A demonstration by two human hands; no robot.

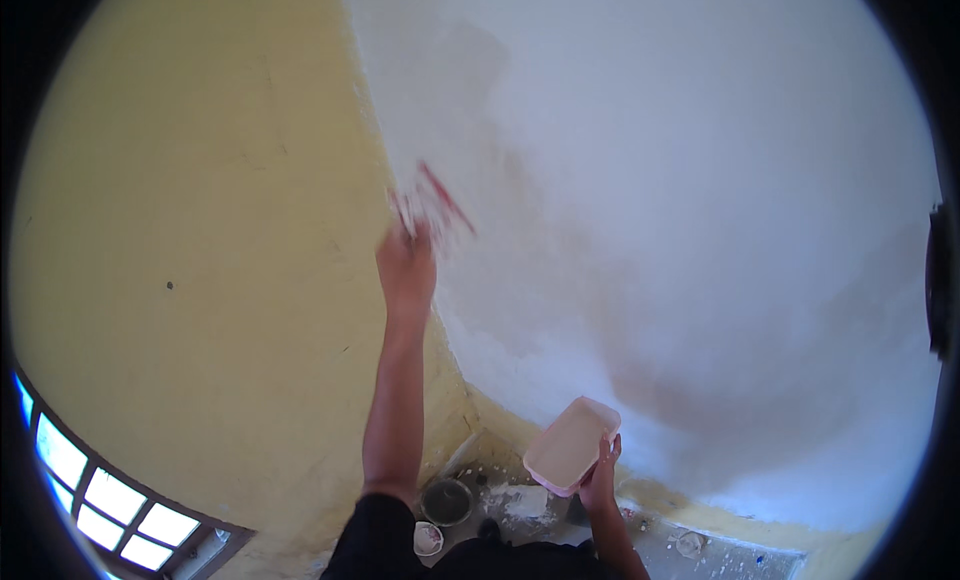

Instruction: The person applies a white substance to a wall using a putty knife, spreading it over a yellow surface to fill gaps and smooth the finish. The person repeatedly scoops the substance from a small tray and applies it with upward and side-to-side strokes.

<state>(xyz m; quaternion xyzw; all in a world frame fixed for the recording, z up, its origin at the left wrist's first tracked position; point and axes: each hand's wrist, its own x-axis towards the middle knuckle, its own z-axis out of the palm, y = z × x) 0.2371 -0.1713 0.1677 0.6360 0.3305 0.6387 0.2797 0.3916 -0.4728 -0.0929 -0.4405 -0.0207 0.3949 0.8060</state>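
My left hand (pixel 408 265) is raised at the corner where a yellow wall (pixel 220 180) meets a white-coated wall (pixel 700 180). Its fingers close around a putty spreader (pixel 440 195) with a red edge and white smears, blurred by motion, at the white wall's left border. Lower down, my right hand (pixel 600 477) grips the right side of a pale pink rectangular tub (pixel 572 447), tilted and holding off-white paste. Greyish, damp-looking patches show on the white coat near the spreader and further right.
Below lies a floor spattered with white, with a dark round bucket (pixel 447 502) and a small white tub (pixel 428 539). A barred window (pixel 110 495) is at lower left. Something dark (pixel 938 280) stands at the right rim.
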